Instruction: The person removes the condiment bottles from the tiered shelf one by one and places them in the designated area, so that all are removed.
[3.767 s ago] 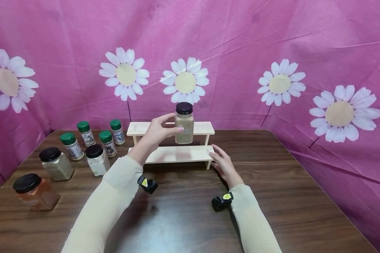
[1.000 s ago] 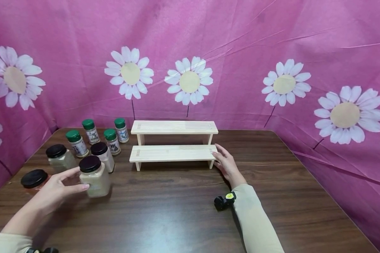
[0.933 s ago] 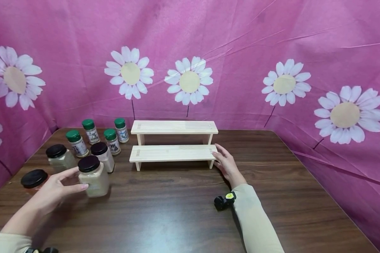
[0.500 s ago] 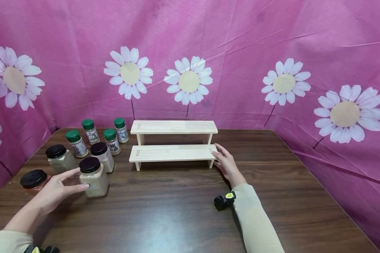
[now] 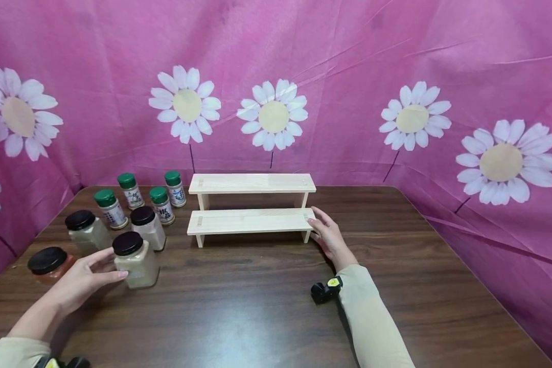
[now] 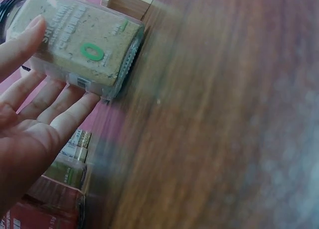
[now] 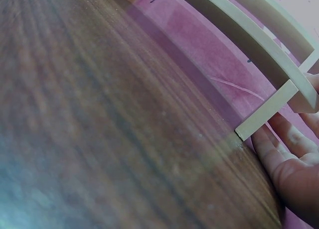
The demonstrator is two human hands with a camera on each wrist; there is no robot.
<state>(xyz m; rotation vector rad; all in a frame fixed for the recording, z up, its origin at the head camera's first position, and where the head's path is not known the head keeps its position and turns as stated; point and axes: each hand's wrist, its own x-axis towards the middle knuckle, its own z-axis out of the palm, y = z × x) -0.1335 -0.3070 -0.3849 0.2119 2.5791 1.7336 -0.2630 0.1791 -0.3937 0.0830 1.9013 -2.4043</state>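
My left hand (image 5: 84,280) holds a square jar (image 5: 139,270) of pale greenish powder with a black lid. Its thumb lies on the front face, the fingers along the opposite side. In the left wrist view the jar (image 6: 75,40) shows a label with a green oval, its base close over the tabletop. My right hand (image 5: 328,235) grips the right end of the two-tier wooden rack (image 5: 250,221), thumb at the lower shelf's edge. In the right wrist view the fingers (image 7: 269,149) of that hand lie beside the rack's leg (image 7: 266,109). Both shelves are bare.
Left of the rack stand several green-capped shakers (image 5: 112,209), two more black-lidded jars, one grey-green (image 5: 90,236) and one whitish (image 5: 151,234), and a red-orange jar (image 5: 55,273) partly behind my left hand. A pink flowered cloth (image 5: 340,61) hangs behind the wooden table (image 5: 267,317).
Since the oldest frame, my left hand has carried the jar from in front of the rack's upper tier to the front left. During the last second it has barely moved. My right hand stays at the rack.
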